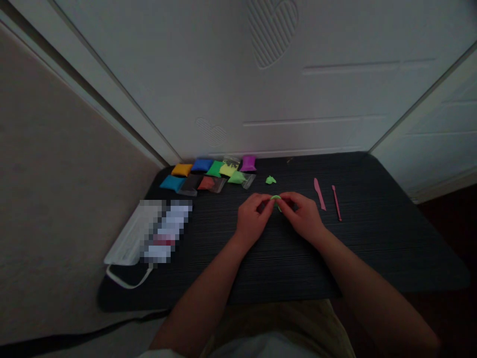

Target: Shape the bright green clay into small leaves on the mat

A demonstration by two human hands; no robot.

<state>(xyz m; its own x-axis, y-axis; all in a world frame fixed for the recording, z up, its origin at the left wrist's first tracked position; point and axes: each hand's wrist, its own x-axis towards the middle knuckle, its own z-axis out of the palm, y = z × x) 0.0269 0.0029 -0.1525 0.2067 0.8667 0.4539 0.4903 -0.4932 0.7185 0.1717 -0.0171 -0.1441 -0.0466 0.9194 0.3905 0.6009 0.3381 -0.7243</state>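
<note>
Both my hands meet above the middle of the dark table (216,258). Between their fingertips is a small strip of light green modelling clay (276,197), bent in a curve. My left hand (254,214) pinches its left side, and my right hand (301,214) pinches the other, with a bit of green hanging below its thumb. Fingers cover much of the clay. Just beyond them a separate green clay lump (271,180) lies on the table. To the right rest a pink plastic knife (319,194) and a thin pink modelling stick (337,203).
Several packets of coloured clay sit at the back left, among them a blue packet (201,165), a purple packet (248,163) and an opened green packet (238,177). A white pouch with a strap (128,243), partly blurred, lies at the left edge. A white panel (208,74) stands behind the table.
</note>
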